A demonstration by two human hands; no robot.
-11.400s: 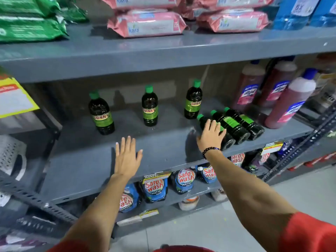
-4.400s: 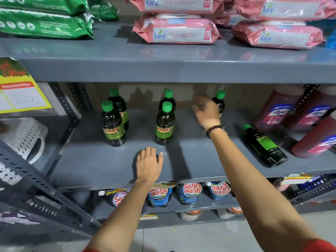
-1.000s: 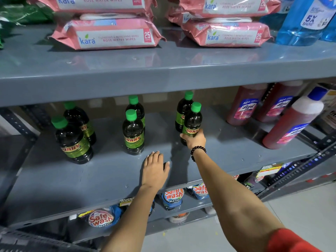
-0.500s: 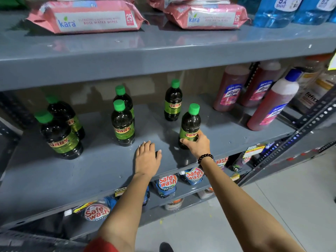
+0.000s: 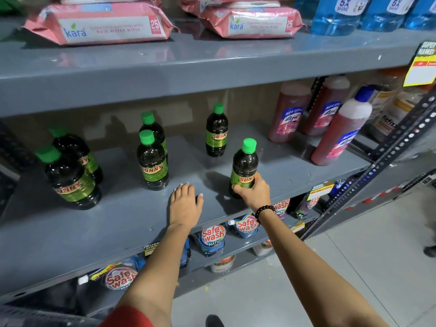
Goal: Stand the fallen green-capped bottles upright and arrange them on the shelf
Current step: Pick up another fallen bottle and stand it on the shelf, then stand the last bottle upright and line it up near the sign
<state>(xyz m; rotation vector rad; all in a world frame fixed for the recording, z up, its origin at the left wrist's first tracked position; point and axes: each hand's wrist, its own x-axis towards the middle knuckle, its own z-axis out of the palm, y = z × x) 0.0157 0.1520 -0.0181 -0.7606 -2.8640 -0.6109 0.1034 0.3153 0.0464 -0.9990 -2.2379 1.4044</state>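
Note:
Several dark green-capped "Sunny" bottles stand upright on the grey middle shelf point(image 5: 118, 223). My right hand point(image 5: 253, 191) grips the lower part of the front right bottle point(image 5: 244, 161), which stands near the shelf's front edge. Behind it stands another bottle point(image 5: 216, 133). Two bottles point(image 5: 152, 161) stand one behind the other in the middle, and two more point(image 5: 68, 178) at the left. My left hand point(image 5: 185, 204) lies flat on the shelf, palm down and fingers apart, between the middle pair and the held bottle. No bottle lies on its side.
Three reddish cleaner bottles point(image 5: 339, 131) stand at the shelf's right end. Pink wipes packs point(image 5: 99, 24) and blue liquid bottles point(image 5: 342, 15) fill the shelf above. Safe Wash pouches point(image 5: 212, 237) sit on the shelf below. A slotted upright post point(image 5: 387, 159) borders the right side.
My right hand has drawn the held bottle forward and rightward from beside the back bottle toward the front edge. My left hand has stayed flat on the shelf.

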